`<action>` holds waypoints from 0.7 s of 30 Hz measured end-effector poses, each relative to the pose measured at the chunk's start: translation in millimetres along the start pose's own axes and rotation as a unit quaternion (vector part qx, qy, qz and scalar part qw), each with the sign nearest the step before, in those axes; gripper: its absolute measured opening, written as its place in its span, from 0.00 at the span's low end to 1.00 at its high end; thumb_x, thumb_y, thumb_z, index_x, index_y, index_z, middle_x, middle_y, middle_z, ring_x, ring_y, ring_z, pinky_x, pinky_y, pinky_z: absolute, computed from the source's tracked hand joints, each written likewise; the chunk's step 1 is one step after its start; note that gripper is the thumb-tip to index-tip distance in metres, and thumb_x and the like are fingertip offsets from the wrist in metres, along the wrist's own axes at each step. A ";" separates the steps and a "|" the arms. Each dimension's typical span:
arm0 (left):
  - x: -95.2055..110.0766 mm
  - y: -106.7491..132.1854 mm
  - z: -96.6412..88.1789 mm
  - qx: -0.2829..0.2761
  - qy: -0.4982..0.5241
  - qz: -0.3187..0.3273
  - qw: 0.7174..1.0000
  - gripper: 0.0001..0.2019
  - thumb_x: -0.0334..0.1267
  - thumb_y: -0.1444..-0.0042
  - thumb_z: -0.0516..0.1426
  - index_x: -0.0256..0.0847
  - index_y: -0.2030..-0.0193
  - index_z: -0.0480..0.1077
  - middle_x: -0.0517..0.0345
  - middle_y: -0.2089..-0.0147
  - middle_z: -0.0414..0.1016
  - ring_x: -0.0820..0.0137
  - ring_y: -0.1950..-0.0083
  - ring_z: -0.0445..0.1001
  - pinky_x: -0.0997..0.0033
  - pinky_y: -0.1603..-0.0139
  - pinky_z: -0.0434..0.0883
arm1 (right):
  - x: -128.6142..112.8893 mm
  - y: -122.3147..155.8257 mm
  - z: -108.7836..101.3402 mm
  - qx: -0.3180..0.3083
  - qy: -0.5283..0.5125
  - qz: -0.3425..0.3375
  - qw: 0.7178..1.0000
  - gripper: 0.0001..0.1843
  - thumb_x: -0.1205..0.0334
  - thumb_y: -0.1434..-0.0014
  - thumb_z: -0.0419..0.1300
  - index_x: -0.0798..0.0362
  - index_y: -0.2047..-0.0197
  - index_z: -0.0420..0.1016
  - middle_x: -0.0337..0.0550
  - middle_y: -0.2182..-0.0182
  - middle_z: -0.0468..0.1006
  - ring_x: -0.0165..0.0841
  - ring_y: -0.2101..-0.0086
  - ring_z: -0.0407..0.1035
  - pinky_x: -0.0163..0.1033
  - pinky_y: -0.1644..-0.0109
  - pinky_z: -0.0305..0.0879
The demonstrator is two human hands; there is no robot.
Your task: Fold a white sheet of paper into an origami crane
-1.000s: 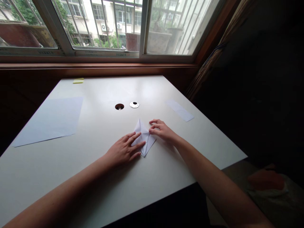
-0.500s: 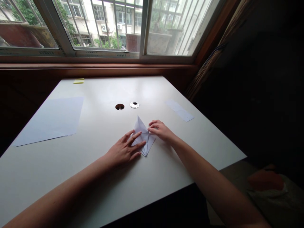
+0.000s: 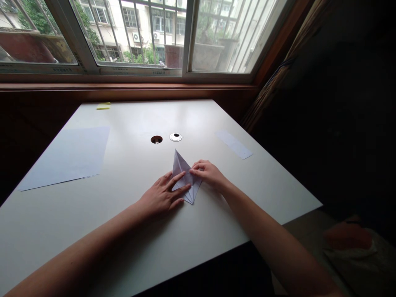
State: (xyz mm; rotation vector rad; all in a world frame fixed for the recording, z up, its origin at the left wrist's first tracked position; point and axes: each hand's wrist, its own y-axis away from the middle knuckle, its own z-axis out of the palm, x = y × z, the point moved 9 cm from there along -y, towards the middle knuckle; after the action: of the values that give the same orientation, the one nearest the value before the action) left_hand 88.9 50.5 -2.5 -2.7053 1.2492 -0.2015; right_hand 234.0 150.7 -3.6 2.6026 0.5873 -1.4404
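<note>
A pale folded paper piece (image 3: 182,169), shaped like a narrow kite with a pointed top, lies near the middle of the white table (image 3: 130,231). My left hand (image 3: 162,194) rests flat on its left lower part, fingers stretched out and spread. My right hand (image 3: 206,172) sits at the paper's right side with its fingers curled and pinching the right flap, which is lifted toward the centre line. The upper point of the paper stands slightly off the table.
A large sheet of white paper (image 3: 66,156) lies at the table's left. A narrow paper strip (image 3: 234,144) lies at the right. A cable hole (image 3: 156,139) and its round cap (image 3: 175,137) sit behind the fold. A yellow sticky pad (image 3: 103,106) is at the far edge, under the window.
My right hand has drawn the right flap leftward toward the middle, narrowing the shape and raising its top point. The left hand has stayed pressed on the paper.
</note>
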 end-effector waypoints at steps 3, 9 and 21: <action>-0.8 0.0 0.4 -0.002 0.001 -0.006 1.000 0.25 0.52 0.31 0.47 0.56 0.28 0.55 0.54 0.22 0.39 0.49 0.26 0.50 0.45 0.28 0.56 | 0.3 3.3 -1.7 0.018 0.013 0.009 1.000 0.10 0.55 0.40 0.62 0.50 0.66 0.83 0.43 0.60 0.80 0.38 0.52 0.70 0.42 0.44 0.61; -1.6 -0.2 -0.6 0.010 -0.004 -0.002 1.000 0.26 0.52 0.31 0.47 0.57 0.28 0.55 0.55 0.22 0.38 0.49 0.26 0.50 0.46 0.29 0.57 | -0.9 4.7 -0.7 0.034 0.039 0.009 0.999 0.11 0.58 0.39 0.59 0.51 0.67 0.81 0.43 0.60 0.80 0.39 0.51 0.69 0.43 0.43 0.60; -2.7 0.9 -1.3 0.019 0.010 -0.011 1.000 0.25 0.52 0.32 0.50 0.57 0.29 0.57 0.58 0.22 0.39 0.49 0.26 0.50 0.47 0.28 0.57 | 4.4 7.2 -9.3 0.091 0.030 -0.010 0.995 0.12 0.61 0.36 0.56 0.51 0.64 0.81 0.43 0.60 0.78 0.35 0.55 0.72 0.40 0.48 0.65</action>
State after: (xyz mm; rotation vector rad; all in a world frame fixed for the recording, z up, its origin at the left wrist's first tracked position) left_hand 86.3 51.9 -1.5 -2.6921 1.2099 -0.2530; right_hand 246.2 147.8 -2.9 2.7957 0.5140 -1.4907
